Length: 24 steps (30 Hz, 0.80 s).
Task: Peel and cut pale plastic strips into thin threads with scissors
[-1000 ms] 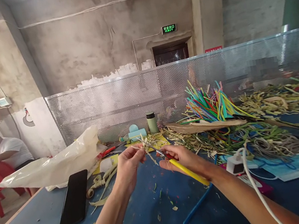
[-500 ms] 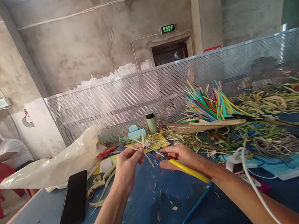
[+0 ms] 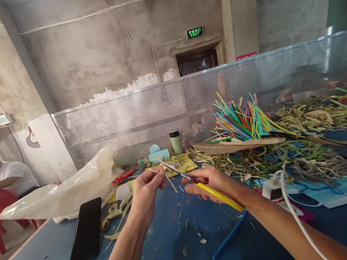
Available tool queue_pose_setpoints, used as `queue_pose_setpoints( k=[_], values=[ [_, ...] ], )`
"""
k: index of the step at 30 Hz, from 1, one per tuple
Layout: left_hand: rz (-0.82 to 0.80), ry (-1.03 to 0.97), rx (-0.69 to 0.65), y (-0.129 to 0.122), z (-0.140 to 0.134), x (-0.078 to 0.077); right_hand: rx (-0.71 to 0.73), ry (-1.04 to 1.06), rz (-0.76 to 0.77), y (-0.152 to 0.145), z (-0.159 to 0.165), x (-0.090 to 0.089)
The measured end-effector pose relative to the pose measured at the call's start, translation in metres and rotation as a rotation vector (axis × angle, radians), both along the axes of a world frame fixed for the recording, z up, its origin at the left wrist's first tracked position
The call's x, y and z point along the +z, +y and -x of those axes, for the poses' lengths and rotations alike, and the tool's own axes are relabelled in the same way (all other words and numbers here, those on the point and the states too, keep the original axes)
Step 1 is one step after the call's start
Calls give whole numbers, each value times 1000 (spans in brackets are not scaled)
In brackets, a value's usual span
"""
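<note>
Right hand (image 3: 210, 182), scissors (image 3: 216, 194), strip (image 3: 171, 183) now shorter

A flask (image 3: 176, 144) stands on the table (image 3: 167, 254), the perforated screen (image 3: 126, 120) behind it. Left of the flask lie a hand tool (image 3: 126, 176) and, farther left, a plastic bag (image 3: 70, 188). The phone (image 3: 85, 234) lies before the flask, well to its left. The left hand (image 3: 148, 189), a strip (image 3: 171, 182) in its fingers, is before the flask and to its left; the right hand (image 3: 209, 181), around the scissors (image 3: 218, 195), before it and to its right. Right of the flask are a heap of cuttings (image 3: 227, 166) and a bundle of tubes (image 3: 244, 121).
</note>
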<state>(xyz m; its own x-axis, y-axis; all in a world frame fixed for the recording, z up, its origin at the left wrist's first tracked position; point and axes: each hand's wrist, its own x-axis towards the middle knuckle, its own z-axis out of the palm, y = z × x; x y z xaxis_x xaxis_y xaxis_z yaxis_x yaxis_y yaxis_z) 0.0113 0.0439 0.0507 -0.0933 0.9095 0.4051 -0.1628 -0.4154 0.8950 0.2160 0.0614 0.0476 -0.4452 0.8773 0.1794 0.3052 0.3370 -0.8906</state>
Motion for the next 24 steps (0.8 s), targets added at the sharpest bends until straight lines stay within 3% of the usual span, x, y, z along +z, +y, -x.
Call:
queue_pose_setpoints(
  k=[4, 7, 16, 24],
  values=[
    [22, -93, -16, 1, 1, 1, -191, 109, -30, -3, 5, 2],
    [37, -154, -70, 1, 0, 0, -257, 232, -68, 2, 5, 2],
    [113, -103, -180, -2, -18, -16, -87, 505, -95, 8, 6, -6],
    [111, -48, -192, -6, -33, -22, 6, 428, -106, 1, 14, -8]
  ],
)
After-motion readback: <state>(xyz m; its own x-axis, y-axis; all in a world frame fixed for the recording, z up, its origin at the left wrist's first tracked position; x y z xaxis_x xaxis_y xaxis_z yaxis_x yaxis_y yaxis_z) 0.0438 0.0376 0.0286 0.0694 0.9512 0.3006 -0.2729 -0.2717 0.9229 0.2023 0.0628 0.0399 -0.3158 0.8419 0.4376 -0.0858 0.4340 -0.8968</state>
